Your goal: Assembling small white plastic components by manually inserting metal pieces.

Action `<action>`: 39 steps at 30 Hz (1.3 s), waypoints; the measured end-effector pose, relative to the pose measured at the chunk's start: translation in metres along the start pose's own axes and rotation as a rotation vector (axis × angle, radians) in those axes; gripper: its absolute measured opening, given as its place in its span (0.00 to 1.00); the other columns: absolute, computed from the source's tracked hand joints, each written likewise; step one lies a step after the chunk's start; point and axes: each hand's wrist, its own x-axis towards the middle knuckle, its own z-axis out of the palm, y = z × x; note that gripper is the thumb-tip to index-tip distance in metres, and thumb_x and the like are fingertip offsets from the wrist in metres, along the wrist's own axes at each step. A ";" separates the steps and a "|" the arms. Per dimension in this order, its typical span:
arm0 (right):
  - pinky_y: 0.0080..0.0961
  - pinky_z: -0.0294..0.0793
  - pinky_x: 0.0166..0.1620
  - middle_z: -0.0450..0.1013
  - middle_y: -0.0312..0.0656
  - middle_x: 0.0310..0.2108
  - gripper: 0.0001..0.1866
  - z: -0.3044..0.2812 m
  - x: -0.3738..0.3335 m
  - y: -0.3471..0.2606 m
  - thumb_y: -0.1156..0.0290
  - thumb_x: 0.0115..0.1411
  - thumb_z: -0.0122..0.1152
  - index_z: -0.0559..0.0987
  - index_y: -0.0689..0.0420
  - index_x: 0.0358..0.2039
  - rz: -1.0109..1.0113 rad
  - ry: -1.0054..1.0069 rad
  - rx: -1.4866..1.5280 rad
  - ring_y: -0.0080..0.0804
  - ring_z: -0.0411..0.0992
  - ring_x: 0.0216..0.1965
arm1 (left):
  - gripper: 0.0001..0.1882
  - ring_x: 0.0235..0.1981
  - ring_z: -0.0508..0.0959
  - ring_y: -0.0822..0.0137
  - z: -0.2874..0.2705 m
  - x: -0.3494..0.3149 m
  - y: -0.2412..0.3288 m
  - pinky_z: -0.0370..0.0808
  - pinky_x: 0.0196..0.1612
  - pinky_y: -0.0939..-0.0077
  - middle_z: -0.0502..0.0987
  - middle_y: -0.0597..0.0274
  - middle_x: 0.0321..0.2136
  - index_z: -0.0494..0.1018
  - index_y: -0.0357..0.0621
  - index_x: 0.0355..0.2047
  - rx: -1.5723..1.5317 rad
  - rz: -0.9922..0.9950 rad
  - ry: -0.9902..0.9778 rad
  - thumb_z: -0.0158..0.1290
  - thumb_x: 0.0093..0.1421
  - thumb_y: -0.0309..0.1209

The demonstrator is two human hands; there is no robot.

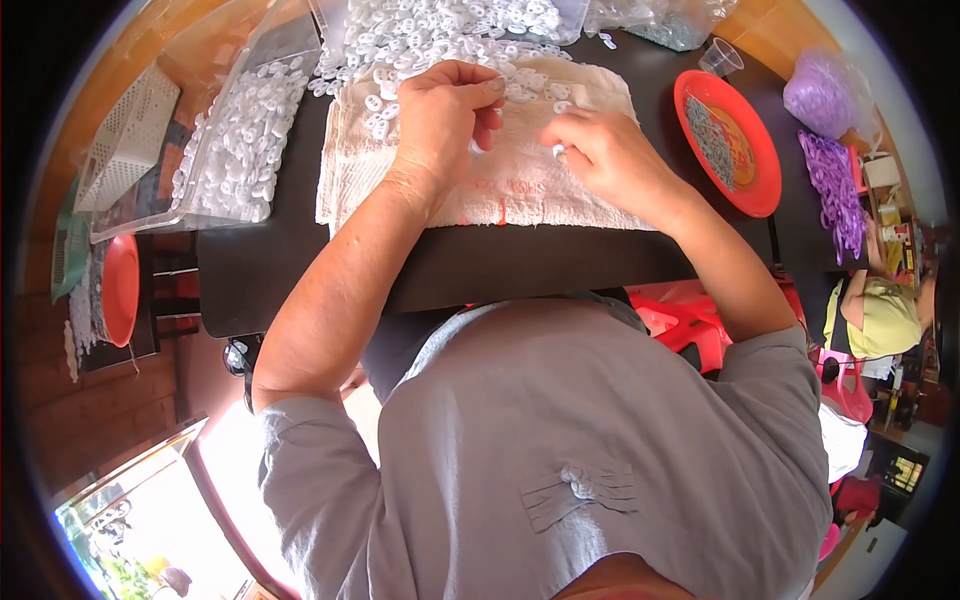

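Note:
My left hand (447, 115) is above the folded cream towel (580, 200), its thumb and fingers pinched together; a bit of white shows below the fingertips, too small to name. To its right, my right hand (612, 158) is closed with the fingers curled in. A small white plastic piece (558, 151) sticks out at its fingertips. Loose white oval plastic pieces (378, 125) with holes lie on the towel's far part, by my left hand. Behind them a large heap of the same pieces (450, 20) spreads across the table's far side.
A clear bin (160, 222) at left holds more white pieces. At right stand a red plate (765, 185) with small grey metal parts, a clear cup (722, 57), a purple bundle in plastic (828, 95) and purple strips (835, 195). Another person (875, 315) is at far right.

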 end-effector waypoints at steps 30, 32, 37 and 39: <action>0.14 0.64 0.24 0.74 0.35 0.23 0.07 -0.012 0.039 -0.006 0.69 0.59 0.60 0.78 0.60 0.31 0.674 0.202 1.007 0.19 0.71 0.22 | 0.05 0.16 0.73 0.72 0.007 -0.010 0.003 0.66 0.15 0.80 0.76 0.56 0.21 0.73 0.33 0.30 -0.057 0.026 -0.028 0.55 0.53 0.22; 0.14 0.64 0.24 0.74 0.35 0.23 0.07 -0.010 0.040 -0.005 0.69 0.59 0.60 0.78 0.61 0.31 0.664 0.193 1.008 0.19 0.71 0.22 | 0.05 0.16 0.73 0.72 0.008 -0.010 0.003 0.66 0.15 0.80 0.76 0.56 0.21 0.73 0.33 0.29 -0.052 0.022 -0.014 0.55 0.53 0.22; 0.14 0.64 0.25 0.74 0.35 0.23 0.07 -0.006 0.041 -0.002 0.70 0.58 0.60 0.79 0.61 0.31 0.650 0.196 1.013 0.20 0.71 0.23 | 0.04 0.16 0.73 0.72 0.009 -0.013 0.004 0.66 0.15 0.80 0.76 0.56 0.21 0.72 0.33 0.29 -0.066 0.001 0.014 0.55 0.53 0.22; 0.14 0.64 0.25 0.74 0.35 0.23 0.07 -0.005 0.043 -0.004 0.70 0.59 0.60 0.79 0.61 0.31 0.636 0.177 1.022 0.20 0.71 0.23 | 0.04 0.16 0.73 0.72 0.009 -0.013 0.005 0.67 0.15 0.80 0.76 0.56 0.20 0.72 0.33 0.29 -0.068 0.005 0.011 0.55 0.54 0.22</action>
